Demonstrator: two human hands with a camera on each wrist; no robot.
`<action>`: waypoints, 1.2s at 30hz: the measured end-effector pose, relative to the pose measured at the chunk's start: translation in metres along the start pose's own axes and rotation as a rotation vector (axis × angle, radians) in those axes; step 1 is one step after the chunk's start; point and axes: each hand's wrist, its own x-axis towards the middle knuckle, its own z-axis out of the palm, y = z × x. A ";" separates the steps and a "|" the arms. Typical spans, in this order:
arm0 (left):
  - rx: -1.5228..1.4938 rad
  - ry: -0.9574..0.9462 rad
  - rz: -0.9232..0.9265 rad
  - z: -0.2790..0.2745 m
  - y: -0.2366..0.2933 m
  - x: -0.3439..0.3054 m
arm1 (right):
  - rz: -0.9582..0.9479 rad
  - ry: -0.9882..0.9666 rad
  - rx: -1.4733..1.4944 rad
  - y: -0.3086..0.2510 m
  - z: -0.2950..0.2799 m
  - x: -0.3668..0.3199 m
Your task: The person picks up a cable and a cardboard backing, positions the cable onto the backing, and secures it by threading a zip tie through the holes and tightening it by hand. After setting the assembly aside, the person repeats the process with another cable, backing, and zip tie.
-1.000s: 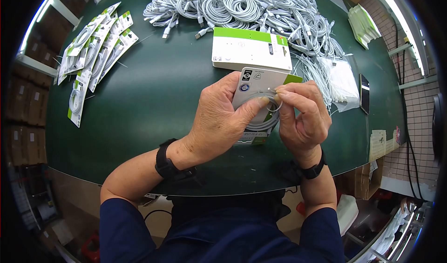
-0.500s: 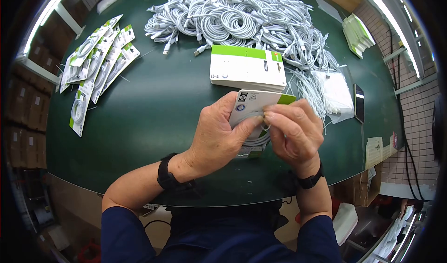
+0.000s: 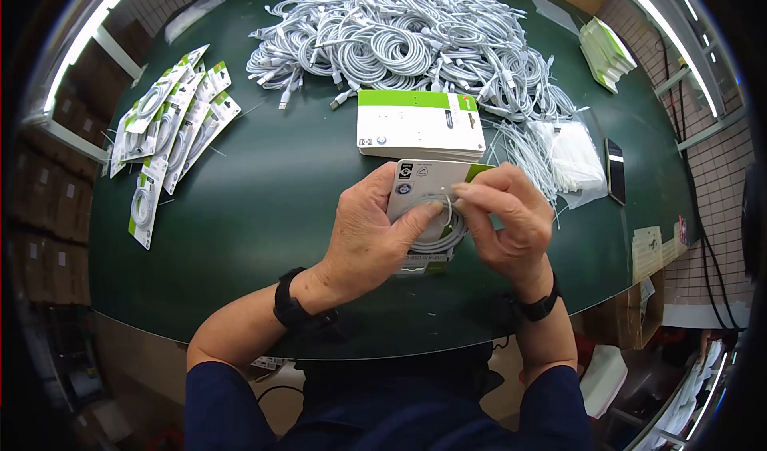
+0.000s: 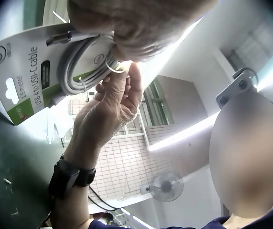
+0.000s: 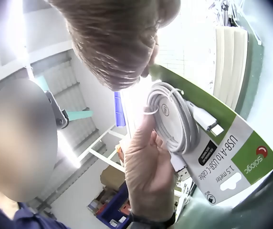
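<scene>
My left hand [image 3: 363, 227] grips a retail card [image 5: 244, 140], printed "USB-A to USB-C cable", held upright over the table, thumb on its face. A coiled white USB cable [image 5: 191, 126] lies against the card; both plugs show in the right wrist view. One small white tie [image 5: 176, 90] goes round the coil. A second thin white tie [image 4: 113, 67] forms a loop at the coil's other side. My right hand [image 3: 511, 223] pinches that tie between thumb and forefinger, next to the left thumb. Its pinched end is hidden by the fingertips.
Behind my hands lies a stack of cards [image 3: 419, 123]. A large pile of coiled cables [image 3: 399, 43] covers the back. Loose ties [image 3: 523, 159], a bag of ties [image 3: 577, 159] and a phone [image 3: 615, 171] are right; cards with cables [image 3: 164, 135] lie left, folded cards [image 3: 606, 55] far right.
The head view has shifted, so the table things appear lower. My right fingertips, earlier close against the left thumb, have drawn slightly away, and the tie's loop shows more plainly.
</scene>
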 end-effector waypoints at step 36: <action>0.051 -0.196 0.024 0.005 0.024 -0.016 | 0.935 -0.199 0.931 0.024 -0.007 -0.009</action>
